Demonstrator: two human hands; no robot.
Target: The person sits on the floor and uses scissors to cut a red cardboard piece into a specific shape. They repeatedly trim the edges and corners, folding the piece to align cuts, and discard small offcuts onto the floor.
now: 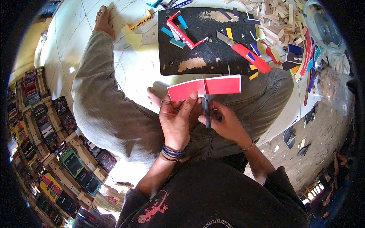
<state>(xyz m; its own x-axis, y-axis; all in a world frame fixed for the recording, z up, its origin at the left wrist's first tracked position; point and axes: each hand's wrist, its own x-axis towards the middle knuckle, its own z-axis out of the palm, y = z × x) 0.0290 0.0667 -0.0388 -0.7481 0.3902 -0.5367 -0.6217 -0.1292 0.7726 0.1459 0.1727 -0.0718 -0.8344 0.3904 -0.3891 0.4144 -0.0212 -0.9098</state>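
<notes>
My left hand (175,123) pinches a red strip with white edges (224,85), its thumb on top near the strip's middle. The strip looks like thin card or sticker sheet and bends slightly there. Dark-handled scissors (207,110) are in my right hand (227,123), with fingers in the handle loops. Their blades cross the strip from its near edge, just right of my left thumb. Both hands are above my lap. Beyond them lies a worn black board (213,49) carrying a folded red lettered strip (180,32), teal pieces and another long red piece (251,57).
A pile of small wooden pieces (279,19) lies at the far right, beside coloured offcuts and a clear plastic bag (334,85). A yellow lettered strip (140,21) rests on the white tiles. Model trucks (72,163) stand in rows at left. Sandals (289,136) lie at right.
</notes>
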